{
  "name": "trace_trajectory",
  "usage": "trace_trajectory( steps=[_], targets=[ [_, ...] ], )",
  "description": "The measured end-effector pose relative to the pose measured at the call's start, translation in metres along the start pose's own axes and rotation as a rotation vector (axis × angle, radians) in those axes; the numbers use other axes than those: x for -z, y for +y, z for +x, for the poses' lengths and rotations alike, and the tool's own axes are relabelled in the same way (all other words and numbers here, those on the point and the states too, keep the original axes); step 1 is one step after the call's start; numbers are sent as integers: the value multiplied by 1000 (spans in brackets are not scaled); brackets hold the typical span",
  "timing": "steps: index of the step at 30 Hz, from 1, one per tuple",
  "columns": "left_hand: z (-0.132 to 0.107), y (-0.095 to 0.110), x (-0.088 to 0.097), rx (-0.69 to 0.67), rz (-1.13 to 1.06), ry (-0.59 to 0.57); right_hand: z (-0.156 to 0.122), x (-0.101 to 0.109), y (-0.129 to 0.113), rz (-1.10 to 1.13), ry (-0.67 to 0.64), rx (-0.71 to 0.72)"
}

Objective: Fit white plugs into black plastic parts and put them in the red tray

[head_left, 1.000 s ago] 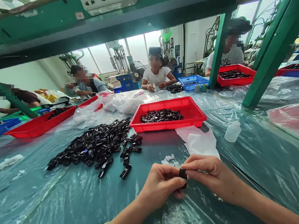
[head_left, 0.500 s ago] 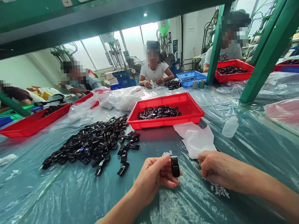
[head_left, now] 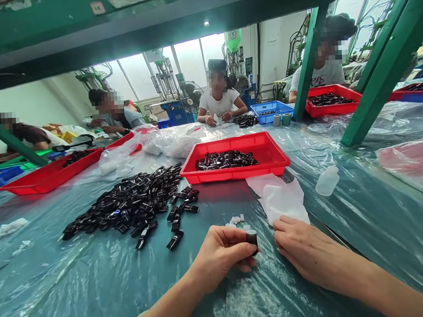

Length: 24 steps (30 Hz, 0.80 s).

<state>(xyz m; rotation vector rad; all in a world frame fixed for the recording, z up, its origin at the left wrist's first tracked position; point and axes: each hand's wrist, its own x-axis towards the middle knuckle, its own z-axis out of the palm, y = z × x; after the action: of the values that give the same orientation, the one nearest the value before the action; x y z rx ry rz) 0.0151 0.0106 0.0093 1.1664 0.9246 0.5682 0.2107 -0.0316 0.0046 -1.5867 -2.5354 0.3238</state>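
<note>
My left hand [head_left: 221, 253] is closed on a small black plastic part [head_left: 251, 238], pinched upright between thumb and fingers just above the plastic-covered table. My right hand [head_left: 301, 247] lies palm down beside it. Its fingers are curled, with the tips on the table at the edge of a white cloth [head_left: 282, 199]; what they hold, if anything, is hidden. A few tiny white pieces [head_left: 236, 220] lie just beyond my left hand. A big loose pile of black parts [head_left: 129, 205] spreads out to the left. A red tray [head_left: 233, 175] holding more black parts sits straight ahead.
A small white bottle [head_left: 327, 181] stands right of the cloth. Green frame legs [head_left: 370, 84] slant down at the right. A long red tray [head_left: 45, 179] lies far left, a blue tray [head_left: 271, 109] at the back. Several people sit working around the far side of the table.
My hands have come apart: the right let go of the black part and dropped to the table by the cloth. The left hand kept the part and turned it upright.
</note>
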Motion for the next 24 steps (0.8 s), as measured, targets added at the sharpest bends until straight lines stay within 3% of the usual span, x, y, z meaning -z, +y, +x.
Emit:
trace_trajectory(
  steps=[2, 5, 9, 14, 24],
  targets=[
    [-1, -1, -2, -2, 34, -10, 1, 3, 0, 69, 54, -37],
    [-3, -3, -4, 2, 73, -33, 3, 13, -2, 382, 131, -60],
    [-5, -7, -5, -5, 141, -75, 2, 21, -6, 746, 97, -34],
    [-5, -11, -6, -83, 305, -92, 3, 19, -6, 852, 35, -35],
    [-7, -6, -7, -92, 484, -126, 3, 17, -1, 961, -49, -32]
  ],
)
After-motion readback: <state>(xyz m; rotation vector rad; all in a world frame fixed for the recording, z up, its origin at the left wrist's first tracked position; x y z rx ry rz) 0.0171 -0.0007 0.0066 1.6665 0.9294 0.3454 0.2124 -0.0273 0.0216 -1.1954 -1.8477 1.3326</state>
